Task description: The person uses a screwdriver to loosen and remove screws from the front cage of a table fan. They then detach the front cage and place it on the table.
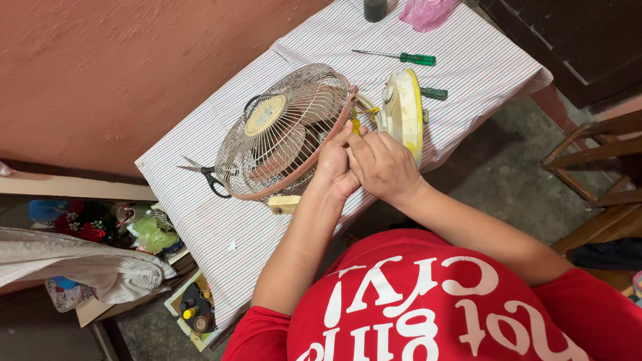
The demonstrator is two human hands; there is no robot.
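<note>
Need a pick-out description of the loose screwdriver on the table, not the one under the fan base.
Start at the table with the striped cloth and find the lying cream desk fan with the wire cage. Beyond its cream base, toward the table's far end, lies the long green-handled screwdriver. Its whole shaft shows, whereas the other green handle pokes out from behind the base.

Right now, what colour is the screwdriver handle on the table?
Green; the screwdriver shows best in the head view.
</note>
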